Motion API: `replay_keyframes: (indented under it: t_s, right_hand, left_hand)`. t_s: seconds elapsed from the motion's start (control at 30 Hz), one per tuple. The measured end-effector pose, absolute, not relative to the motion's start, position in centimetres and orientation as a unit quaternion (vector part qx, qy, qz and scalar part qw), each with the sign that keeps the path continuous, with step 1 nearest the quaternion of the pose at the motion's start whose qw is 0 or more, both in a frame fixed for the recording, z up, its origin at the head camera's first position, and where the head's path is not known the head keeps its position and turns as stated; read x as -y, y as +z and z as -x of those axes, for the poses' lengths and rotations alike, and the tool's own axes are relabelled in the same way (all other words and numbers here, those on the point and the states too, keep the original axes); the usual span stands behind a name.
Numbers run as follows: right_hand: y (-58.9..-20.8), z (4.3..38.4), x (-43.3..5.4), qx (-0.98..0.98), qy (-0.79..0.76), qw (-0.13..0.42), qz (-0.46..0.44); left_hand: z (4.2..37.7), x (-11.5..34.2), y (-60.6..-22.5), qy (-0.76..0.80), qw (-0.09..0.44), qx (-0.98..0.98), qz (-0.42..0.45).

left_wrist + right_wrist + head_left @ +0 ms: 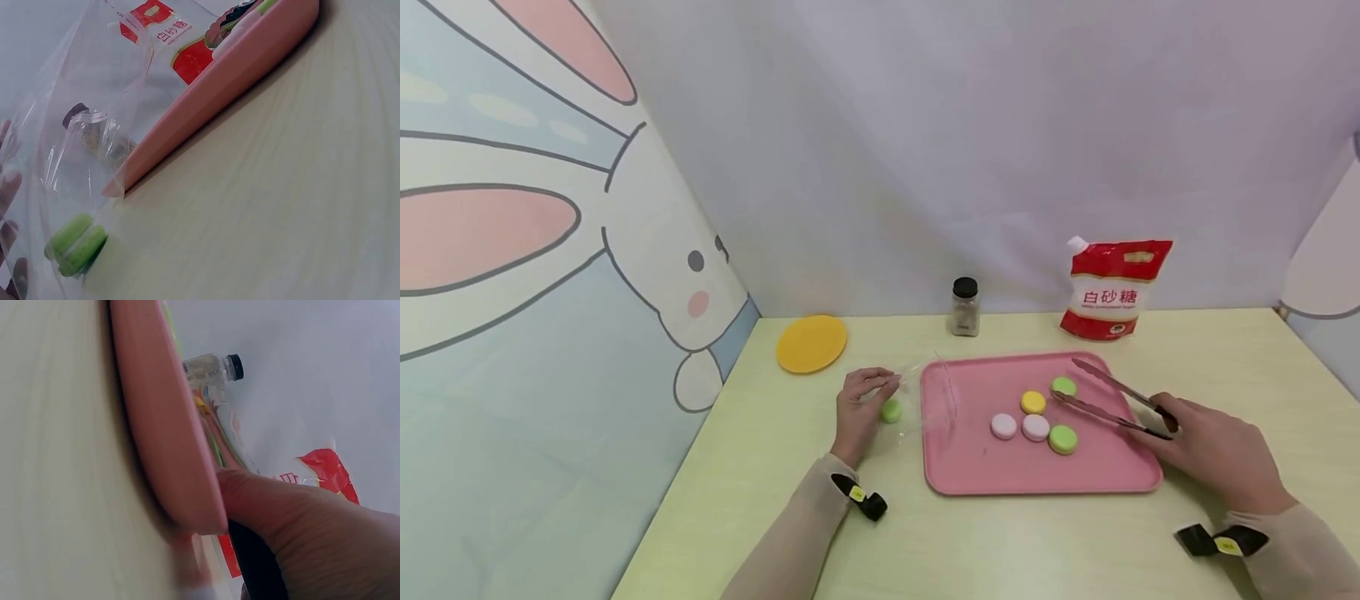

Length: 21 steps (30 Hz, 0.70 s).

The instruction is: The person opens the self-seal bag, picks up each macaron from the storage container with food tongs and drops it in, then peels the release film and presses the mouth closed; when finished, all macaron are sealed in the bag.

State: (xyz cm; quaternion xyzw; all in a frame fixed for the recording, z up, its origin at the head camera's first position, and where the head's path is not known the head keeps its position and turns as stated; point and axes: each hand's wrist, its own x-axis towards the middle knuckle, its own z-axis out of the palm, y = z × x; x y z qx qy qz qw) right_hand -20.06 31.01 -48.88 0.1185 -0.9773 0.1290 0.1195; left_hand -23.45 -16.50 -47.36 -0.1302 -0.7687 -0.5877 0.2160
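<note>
From my remote post I had the person's left hand (860, 417) at the left side of the tray, its thumb and fingertips drawn together in a pinch on the edge of a transparent bag (931, 398). The bag's far part overlapped the left rim of the pink tray (970, 467), and inside the bag, low and near the fingers, I saw a bagged green macaron (891, 411). The right hand (1221, 450) lay at the tray's right edge, fingers curled round the handle end of the tongs (1097, 412), with the thumb along the top in the right wrist view. The tongs' arms stood well apart over the tray; the upper green macaron (1064, 386) sat between their tips, close by the nearer one, and I could not tell whether metal touched it. Just to its left lay a yellow macaron (1033, 402), with two pale pink macarons (1003, 427) side by side below and a lower green macaron (1063, 439) at their right. Behind the tray I had a black-lidded jar (966, 308) and an upright red-and-white sugar pouch (1111, 292), and at the back left a yellow disc (812, 344) flat on the pale table (1000, 542).
</note>
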Motion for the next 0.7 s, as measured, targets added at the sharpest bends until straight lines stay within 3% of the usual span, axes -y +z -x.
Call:
replay_keyframes:
  t_s: [0.27, 0.7]
  right_hand:
    - [-48.93, 19.98, -30.92, 0.978, 0.134, 0.093, -0.133]
    - [-49.14, 19.94, -31.02, 0.972, 0.142, 0.119, -0.145]
  left_hand:
    - [23.40, 16.39, -47.24, -0.589, 0.219, 0.767, 0.134]
    - [23.39, 16.41, -47.36, -0.596, 0.212, 0.764, 0.127]
